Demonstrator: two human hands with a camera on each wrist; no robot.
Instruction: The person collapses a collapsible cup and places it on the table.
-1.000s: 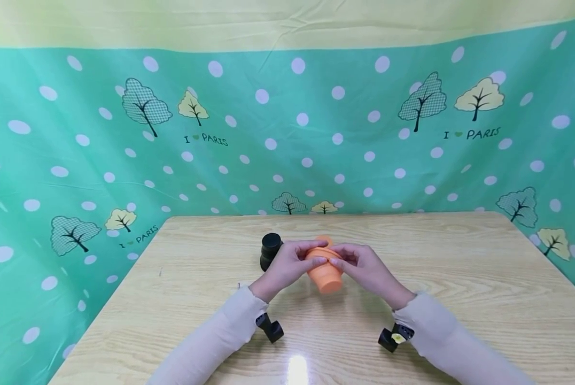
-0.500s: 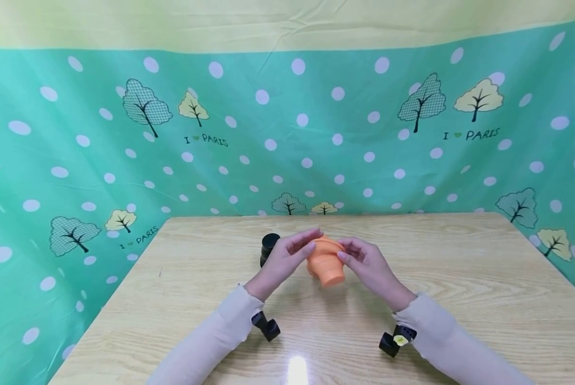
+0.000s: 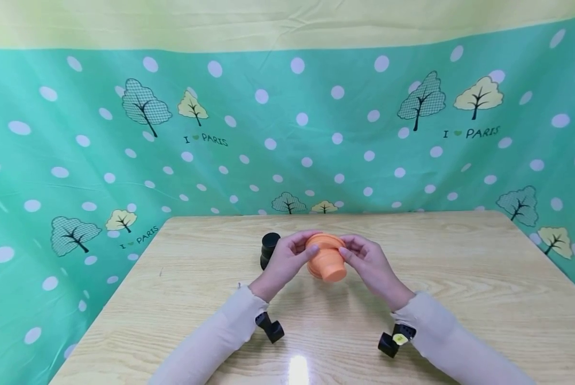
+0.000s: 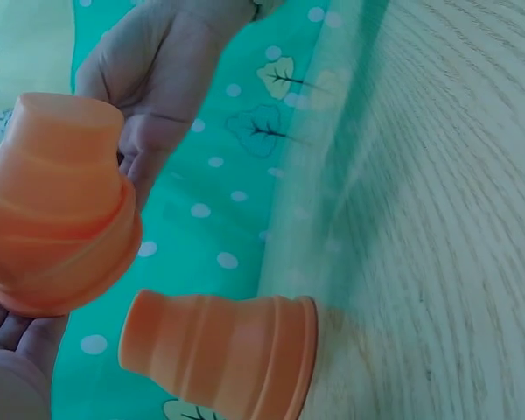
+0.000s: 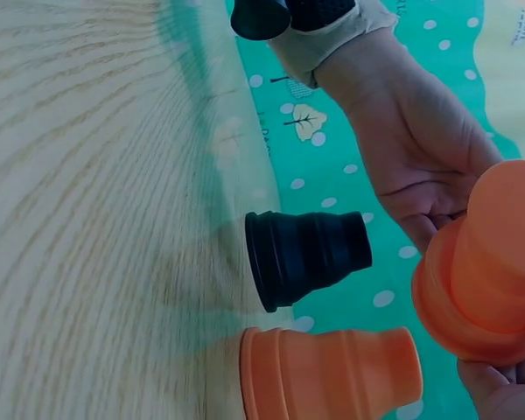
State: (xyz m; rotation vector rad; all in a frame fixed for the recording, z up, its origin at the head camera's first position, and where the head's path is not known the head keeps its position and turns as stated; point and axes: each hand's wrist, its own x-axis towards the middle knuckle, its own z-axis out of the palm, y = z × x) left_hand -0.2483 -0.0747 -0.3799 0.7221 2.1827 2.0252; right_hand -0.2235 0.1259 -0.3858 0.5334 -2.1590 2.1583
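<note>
In the head view, my left hand (image 3: 288, 259) and right hand (image 3: 370, 267) grip a stepped orange collapsible cup (image 3: 329, 261) from both sides. Each thumb presses its near side, with the other fingers round the wide rim. The cup is tilted, its narrow base towards me, and its folds sit slanted near the rim in the left wrist view. A second orange collapsible cup (image 4: 223, 350) stands upside down on the table, mostly hidden behind the held one in the head view. Beside it a black collapsible cup (image 5: 308, 255) also stands upside down, close by my left hand.
The pale wooden table (image 3: 196, 321) reaches back to a green dotted curtain (image 3: 249, 128) printed with trees. Black wrist cameras (image 3: 271, 328) hang from both sleeves, over the near part of the table.
The orange cup has risen slightly and its base has turned a little to the right. My left thumb left its near side, then came back onto it; the right hand kept hold.
</note>
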